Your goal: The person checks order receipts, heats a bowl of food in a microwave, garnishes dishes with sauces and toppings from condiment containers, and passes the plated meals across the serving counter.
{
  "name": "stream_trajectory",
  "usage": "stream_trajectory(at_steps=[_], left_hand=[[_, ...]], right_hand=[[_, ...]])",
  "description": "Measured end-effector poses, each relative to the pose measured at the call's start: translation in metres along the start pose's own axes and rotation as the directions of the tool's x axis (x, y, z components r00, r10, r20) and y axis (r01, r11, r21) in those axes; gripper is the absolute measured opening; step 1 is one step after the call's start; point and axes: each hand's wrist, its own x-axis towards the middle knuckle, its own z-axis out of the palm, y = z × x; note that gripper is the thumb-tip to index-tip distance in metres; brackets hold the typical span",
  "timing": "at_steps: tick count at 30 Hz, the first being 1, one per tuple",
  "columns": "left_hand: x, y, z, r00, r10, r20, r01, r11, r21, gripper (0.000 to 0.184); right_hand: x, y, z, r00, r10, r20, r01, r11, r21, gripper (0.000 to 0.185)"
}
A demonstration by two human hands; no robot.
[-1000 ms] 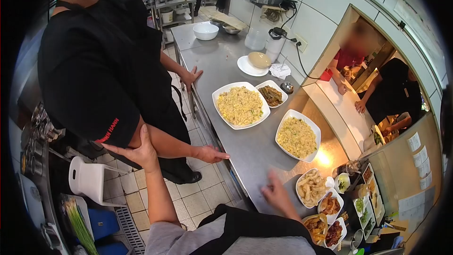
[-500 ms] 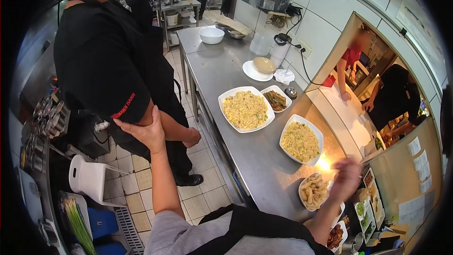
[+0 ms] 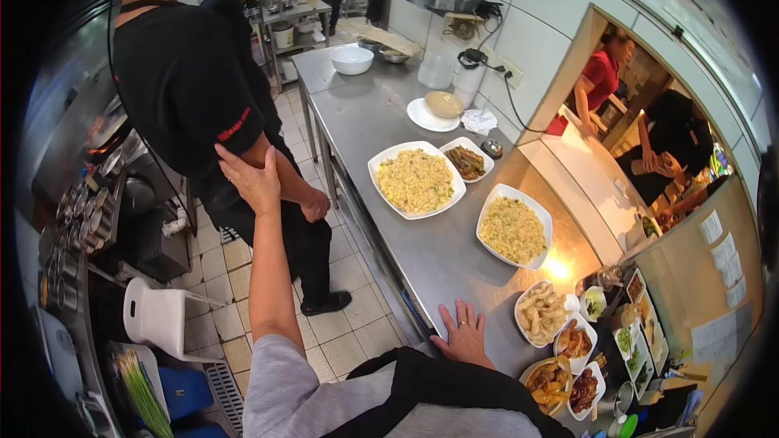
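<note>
My left hand (image 3: 253,182) rests against the bare arm of a co-worker (image 3: 191,97) in black, just below the sleeve, fingers stretched out and thumb apart. Flat on the steel counter (image 3: 398,268) lies my right hand (image 3: 465,339), fingers spread, near its front edge. To the right of that hand are a white bowl of pale fried pieces (image 3: 542,313), a dish of glazed pieces (image 3: 574,344), a bowl of yellowish-brown food (image 3: 548,383) and a dish of dark red glazed food (image 3: 584,391). Farther along stand two white bowls of fried rice (image 3: 415,180) (image 3: 513,231).
A small dish of dark greens (image 3: 466,163), a bell (image 3: 491,148) and an upturned bowl (image 3: 445,105) are by the wall. Two people (image 3: 596,81) (image 3: 669,142) stand beyond the pass-through. A white stool (image 3: 158,316) and spring onions (image 3: 142,389) are on the left.
My right hand has come down from over the fried dishes and moved left onto the counter, uncovering those dishes. My left hand stays on the co-worker's arm. The view has shifted slightly.
</note>
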Motion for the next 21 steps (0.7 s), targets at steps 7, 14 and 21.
stream_trajectory(at_steps=[7,14,21], left_hand=[[-0.143,-0.06,0.002,0.632,0.137,0.763,-0.016,0.986,-0.164,0.071],[-0.313,0.022,-0.106,0.125,0.226,0.966,0.549,0.796,-0.257,0.018],[-0.353,0.136,-0.17,-0.272,0.692,0.668,0.544,0.684,-0.487,0.017]], right_hand=[[-0.001,0.0,-0.001,1.0,0.012,0.002,-0.012,0.999,0.046,0.07],[-0.019,0.022,-0.036,0.998,0.055,-0.018,-0.039,0.873,0.486,0.054],[-0.161,0.032,-0.124,0.998,0.045,-0.048,0.008,0.646,0.763,0.03]])
